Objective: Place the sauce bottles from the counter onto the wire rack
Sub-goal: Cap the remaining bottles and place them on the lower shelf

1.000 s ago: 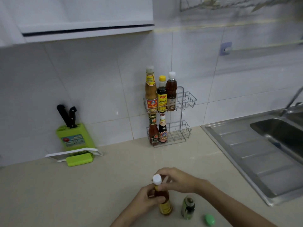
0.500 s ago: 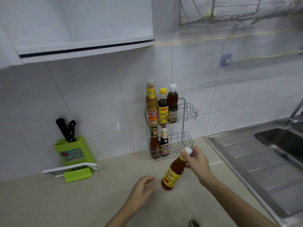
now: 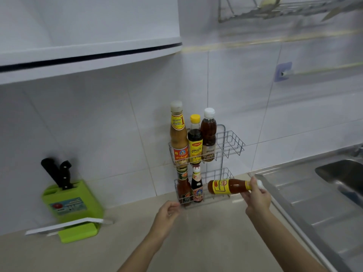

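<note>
Five sauce bottles already stand on the two-tier wire rack [image 3: 225,146] against the tiled far wall: three on the upper shelf and two on the lower. On the upper shelf, from left to right, are a tall tan-sauce bottle [image 3: 178,138] with a pale cap, a dark bottle with a yellow cap [image 3: 194,142], and a brown bottle with a white cap [image 3: 208,136]. The right part of that shelf holds nothing. On the lower shelf a red-sauce bottle [image 3: 183,188] stands at the left with a dark bottle with a red label [image 3: 197,186] touching its right side.

A sixth bottle, the orange-red sauce bottle [image 3: 229,186] with a yellow label, is in the air, lying nearly level in front of the right part of the lower shelf, its base pointing left toward the rack and its white cap to the right. The right hand [image 3: 255,197] grips it at the neck and cap, fingers wrapped around.

The left hand [image 3: 167,213] hangs over the beige counter [image 3: 206,242] just near of the rack's left corner, fingers loosely curled, holding nothing.

At the left, near the wall, a green knife block [image 3: 71,201] carries two black-handled knives [image 3: 59,173]. A steel sink [image 3: 324,203] fills the right side of the counter.
</note>
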### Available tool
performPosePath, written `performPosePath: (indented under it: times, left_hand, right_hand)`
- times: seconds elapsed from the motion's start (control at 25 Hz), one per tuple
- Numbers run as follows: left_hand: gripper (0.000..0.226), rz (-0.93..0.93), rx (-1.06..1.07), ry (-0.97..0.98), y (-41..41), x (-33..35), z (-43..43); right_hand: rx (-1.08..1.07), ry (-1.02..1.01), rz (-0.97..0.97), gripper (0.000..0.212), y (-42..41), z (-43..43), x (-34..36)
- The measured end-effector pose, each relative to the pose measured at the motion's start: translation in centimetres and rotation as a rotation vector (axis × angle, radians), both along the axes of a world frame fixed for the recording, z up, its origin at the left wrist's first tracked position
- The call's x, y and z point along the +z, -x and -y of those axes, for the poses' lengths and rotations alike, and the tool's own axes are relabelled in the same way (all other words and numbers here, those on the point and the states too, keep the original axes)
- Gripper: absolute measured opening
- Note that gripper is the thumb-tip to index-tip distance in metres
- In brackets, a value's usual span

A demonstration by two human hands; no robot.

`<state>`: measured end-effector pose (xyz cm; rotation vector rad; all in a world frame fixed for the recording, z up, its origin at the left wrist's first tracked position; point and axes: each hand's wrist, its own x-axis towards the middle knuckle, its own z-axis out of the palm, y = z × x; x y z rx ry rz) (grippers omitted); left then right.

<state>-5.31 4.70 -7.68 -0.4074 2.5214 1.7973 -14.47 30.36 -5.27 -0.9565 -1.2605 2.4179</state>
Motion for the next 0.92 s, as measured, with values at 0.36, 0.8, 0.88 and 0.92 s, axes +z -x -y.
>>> performPosePath:
  times: [0.36,0.8,0.88,0.92]
  left_hand:
    - [0.052,0.099,0.068,0.054,4.7,-4.0,0.3]
    - [0.064,0.092,-0.052,-0.033,7.0,-4.2,-1.0]
    - [0.064,0.081,-0.045,-0.040,7.1,-4.1,-1.6]
    - [0.064,0.072,-0.047,-0.041,7.1,-4.0,-1.8]
  right_hand:
    - [0.194,-0.156,-0.160,0.026,5.9,1.3,-1.8]
    - [0.770,-0.504,-0.299,0.019,8.8,2.8,-4.2]
    - [0.863,-0.578,-0.319,0.020,9.2,2.9,-4.0]
    - [0.900,-0.626,-0.335,0.020,9.4,3.1,-4.0]
